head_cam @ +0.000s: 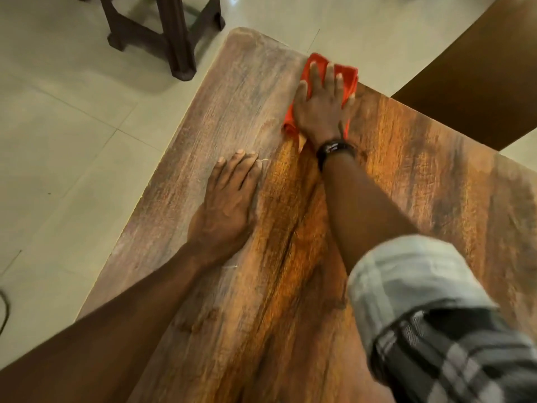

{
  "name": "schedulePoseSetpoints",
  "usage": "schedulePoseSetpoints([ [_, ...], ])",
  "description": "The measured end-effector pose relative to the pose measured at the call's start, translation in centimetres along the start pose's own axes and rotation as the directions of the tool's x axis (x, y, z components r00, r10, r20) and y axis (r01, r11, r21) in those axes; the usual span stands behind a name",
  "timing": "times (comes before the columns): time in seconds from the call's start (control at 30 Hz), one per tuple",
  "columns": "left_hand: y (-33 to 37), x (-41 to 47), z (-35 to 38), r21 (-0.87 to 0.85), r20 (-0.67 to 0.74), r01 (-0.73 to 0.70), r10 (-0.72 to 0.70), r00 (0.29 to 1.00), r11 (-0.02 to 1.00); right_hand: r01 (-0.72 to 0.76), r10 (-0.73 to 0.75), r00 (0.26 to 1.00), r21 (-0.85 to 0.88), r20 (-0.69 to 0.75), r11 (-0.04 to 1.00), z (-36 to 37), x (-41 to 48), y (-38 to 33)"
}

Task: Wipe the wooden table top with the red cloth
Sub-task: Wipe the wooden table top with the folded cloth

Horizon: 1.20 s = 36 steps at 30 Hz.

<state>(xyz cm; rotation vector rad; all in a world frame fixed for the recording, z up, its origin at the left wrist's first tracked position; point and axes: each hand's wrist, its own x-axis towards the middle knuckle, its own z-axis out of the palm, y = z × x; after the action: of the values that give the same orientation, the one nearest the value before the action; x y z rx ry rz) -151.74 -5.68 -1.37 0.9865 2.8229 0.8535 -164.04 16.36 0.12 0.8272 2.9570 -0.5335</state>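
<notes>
Pale tiled floor (58,135), glossy, with a dark wooden stool (162,27) standing at upper left and a brown panel (476,82) at upper right. Wooden table (421,175): long top with strong grain, orange-brown on the right portion, duller and greyish along the left strip and far corner. Red cloth (347,75): bunched, lying at the far edge of the table, partly under the right hand (321,107), which presses flat on it with fingers spread straight. Black wristband (335,149) on the right wrist; rolled plaid sleeve (436,315) on the right upper arm. Left hand (225,205): flat on the table, palm down, fingers straight and together, holding nothing, well apart from the cloth.
</notes>
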Motion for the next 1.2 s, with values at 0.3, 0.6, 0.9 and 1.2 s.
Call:
schedulePoseSetpoints([
  [0.3, 0.3, -0.1, -0.5, -0.038, -0.007, 0.028, -0.028, 1.000, 0.999, 0.066, -0.068, 0.997, -0.063, -0.039, 0.996, 1.1, -6.1, 0.1],
  [0.6, 0.4, -0.2, -1.0, -0.167, -0.085, 0.073, -0.088, 0.993, 0.983, 0.130, -0.136, 0.988, -0.087, -0.068, 0.988, 4.1, -36.9, 1.0],
  [0.9, 0.3, 0.2, -0.5, -0.101, -0.072, 0.064, -0.071, 0.995, 0.993, 0.066, -0.083, 0.979, -0.093, -0.188, 0.993, 4.0, -24.4, 1.0],
  [1.2, 0.1, 0.1, -1.1, -0.174, -0.095, 0.090, -0.108, 0.990, 0.981, 0.069, -0.074, 0.988, -0.040, -0.137, 0.997, 3.9, -21.7, 0.0],
])
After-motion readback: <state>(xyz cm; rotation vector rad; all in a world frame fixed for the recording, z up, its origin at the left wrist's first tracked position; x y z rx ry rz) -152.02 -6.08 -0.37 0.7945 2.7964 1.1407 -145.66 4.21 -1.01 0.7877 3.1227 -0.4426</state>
